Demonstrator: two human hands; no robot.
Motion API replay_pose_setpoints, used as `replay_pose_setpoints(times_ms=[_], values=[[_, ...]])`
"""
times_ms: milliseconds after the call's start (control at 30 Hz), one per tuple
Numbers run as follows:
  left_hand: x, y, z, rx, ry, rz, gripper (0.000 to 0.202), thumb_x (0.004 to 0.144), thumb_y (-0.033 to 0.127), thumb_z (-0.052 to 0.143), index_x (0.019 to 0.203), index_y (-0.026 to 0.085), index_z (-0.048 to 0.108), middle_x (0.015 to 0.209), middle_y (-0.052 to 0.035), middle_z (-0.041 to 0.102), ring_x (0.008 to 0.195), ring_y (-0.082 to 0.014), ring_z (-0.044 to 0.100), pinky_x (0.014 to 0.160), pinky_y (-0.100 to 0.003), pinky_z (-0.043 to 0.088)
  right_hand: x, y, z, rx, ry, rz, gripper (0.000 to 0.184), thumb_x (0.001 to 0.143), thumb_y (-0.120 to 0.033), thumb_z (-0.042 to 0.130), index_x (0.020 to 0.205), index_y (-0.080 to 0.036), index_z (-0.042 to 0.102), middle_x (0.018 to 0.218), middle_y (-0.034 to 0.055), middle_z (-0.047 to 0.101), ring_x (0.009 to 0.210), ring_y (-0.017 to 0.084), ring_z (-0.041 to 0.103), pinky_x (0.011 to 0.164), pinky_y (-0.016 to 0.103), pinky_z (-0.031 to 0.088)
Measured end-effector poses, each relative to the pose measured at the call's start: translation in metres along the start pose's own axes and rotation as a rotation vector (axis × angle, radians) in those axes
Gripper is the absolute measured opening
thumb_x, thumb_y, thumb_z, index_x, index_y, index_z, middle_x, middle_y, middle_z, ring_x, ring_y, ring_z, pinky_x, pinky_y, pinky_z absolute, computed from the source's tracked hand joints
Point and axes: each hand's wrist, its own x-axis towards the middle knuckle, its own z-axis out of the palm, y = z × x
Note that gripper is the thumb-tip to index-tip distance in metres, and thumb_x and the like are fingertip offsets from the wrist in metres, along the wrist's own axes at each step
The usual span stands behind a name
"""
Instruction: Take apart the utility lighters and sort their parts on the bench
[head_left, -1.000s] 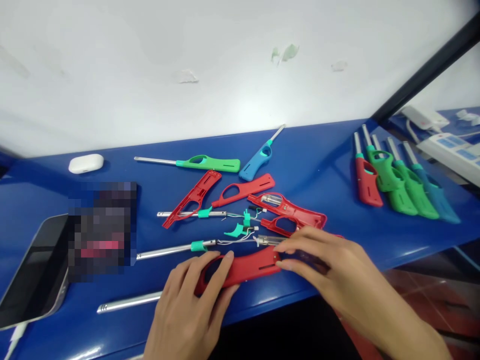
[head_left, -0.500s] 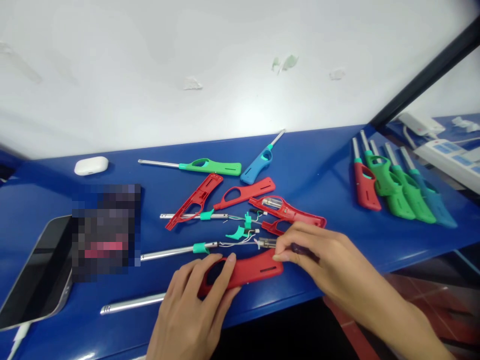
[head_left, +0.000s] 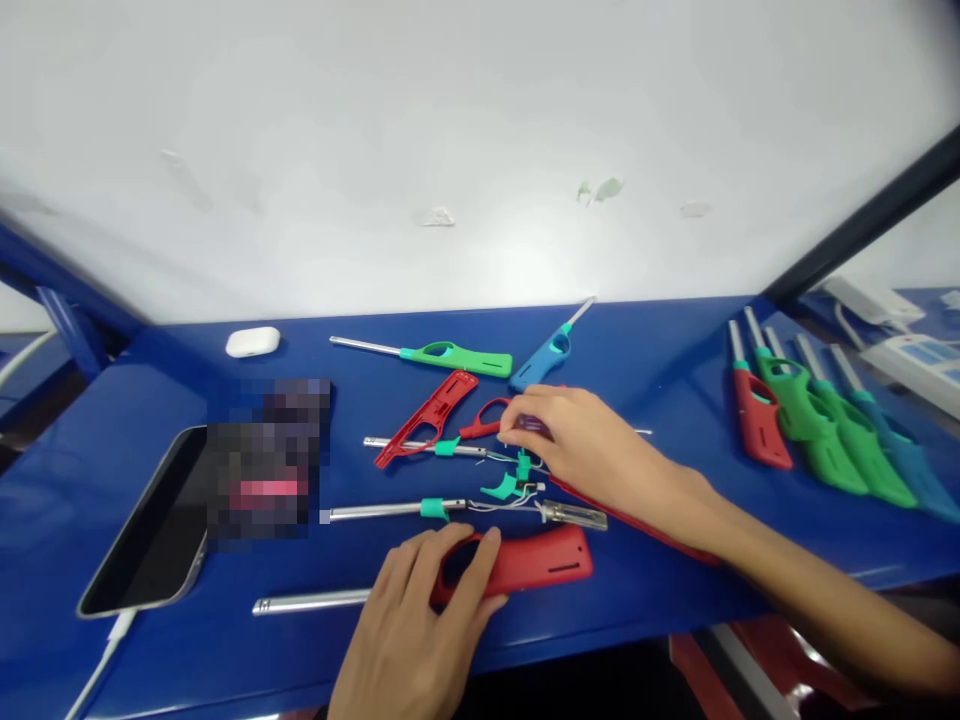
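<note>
My left hand [head_left: 420,610] holds a red gas lighter [head_left: 544,560] down on the blue table, fingers around its trigger ring. The lighter's metal tube [head_left: 311,602] points left. Above the table, my right hand [head_left: 581,430] is closed around a screwdriver [head_left: 534,425] with a dark purple handle; its thin shaft shows beyond the hand. Under that hand and forearm lie red shell pieces [head_left: 652,535], partly hidden. Between my hands are a clear fuel tank [head_left: 574,515] with wires, a metal tube [head_left: 382,510] with a green collar, and a green trigger [head_left: 501,487].
A red shell half [head_left: 427,415] lies across another metal tube. Behind are a green lighter [head_left: 461,358] and a blue lighter [head_left: 541,360]. Several whole lighters [head_left: 832,430] lie at right. Left are a phone [head_left: 146,540], a blurred dark item [head_left: 262,470] and a white earbud case [head_left: 253,342].
My right hand has moved from beside the red lighter's end to farther back over the shell pieces, with the screwdriver in it. My left hand still holds the lighter. The view has shifted.
</note>
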Motion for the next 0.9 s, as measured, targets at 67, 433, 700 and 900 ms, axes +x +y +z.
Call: replay_pose_setpoints(times_ms=[67,433,700,900], values=[[-0.002,0.001,0.000,-0.003,0.015,0.008,0.042,0.110,0.027,0.056,0.151,0.020,0.056,0.130,-0.0133,0.067,0.112,-0.0276,0.065,0.090,-0.042,0.062,0.004,-0.001,0.002,-0.012,-0.006,-0.001,0.016,0.107,-0.022,0.066,0.102,-0.023,0.080,0.100,0.0031,0.077,0.090,0.024,0.073,0.083,0.037,0.052],[0.000,0.003,-0.001,-0.027,0.021,-0.044,0.037,0.111,0.032,0.053,0.145,0.017,0.057,0.127,-0.0112,0.070,0.110,-0.0270,0.068,0.094,-0.042,0.058,-0.088,-0.011,-0.011,0.097,0.179,0.183,0.021,0.107,-0.045,0.061,0.116,-0.031,0.074,0.105,0.0017,0.079,0.090,0.024,0.076,0.081,0.035,0.059],[0.004,0.002,0.000,-0.068,0.037,-0.073,0.034,0.113,0.039,0.048,0.137,0.018,0.059,0.124,-0.0095,0.073,0.110,-0.0252,0.068,0.093,-0.039,0.056,-0.164,-0.008,0.041,0.487,0.080,0.533,0.044,0.101,-0.052,0.069,0.144,-0.040,0.064,0.101,-0.0019,0.078,0.081,0.019,0.075,0.075,0.025,0.061],[0.009,0.004,-0.002,-0.118,0.018,-0.057,0.030,0.112,0.035,0.050,0.134,0.018,0.061,0.120,-0.0096,0.072,0.107,-0.0248,0.066,0.092,-0.038,0.056,-0.148,-0.031,0.048,0.744,0.144,0.588,0.035,0.102,-0.055,0.066,0.134,-0.041,0.071,0.099,-0.0040,0.081,0.086,0.020,0.074,0.077,0.027,0.059]])
